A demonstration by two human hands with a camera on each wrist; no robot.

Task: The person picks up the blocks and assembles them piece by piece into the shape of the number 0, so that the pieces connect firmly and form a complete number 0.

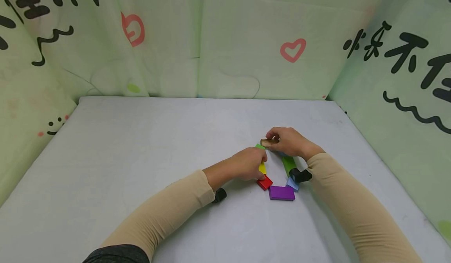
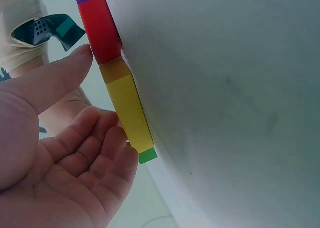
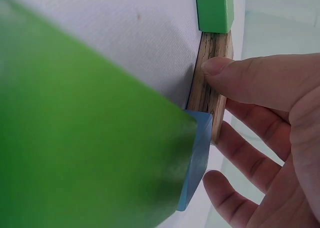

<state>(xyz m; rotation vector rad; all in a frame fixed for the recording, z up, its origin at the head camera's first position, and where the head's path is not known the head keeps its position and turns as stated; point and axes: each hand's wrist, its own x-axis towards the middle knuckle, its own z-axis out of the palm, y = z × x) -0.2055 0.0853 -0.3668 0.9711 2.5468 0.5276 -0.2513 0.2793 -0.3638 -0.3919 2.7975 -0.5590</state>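
Observation:
A ring of coloured blocks lies on the white table. My right hand (image 1: 290,141) pinches a brown wood-grain block (image 3: 205,90) at the ring's far side, thumb on its top and fingers at its outer side. That block sits between a green block (image 3: 215,10) and a blue block (image 3: 197,153). My left hand (image 1: 248,163) rests at the ring's left side. Its thumb touches the red block (image 2: 101,30), and its loosely bent fingers lie against the outer side of the yellow block (image 2: 130,113). An orange piece (image 2: 115,70) shows between red and yellow.
Near me, a purple block (image 1: 282,193) and a light blue block (image 1: 292,184) continue the ring. A longer green block (image 1: 289,164) forms its right side, partly behind the black wrist camera (image 1: 300,175). Printed cloth (image 1: 239,40) hangs behind the white table (image 1: 158,137).

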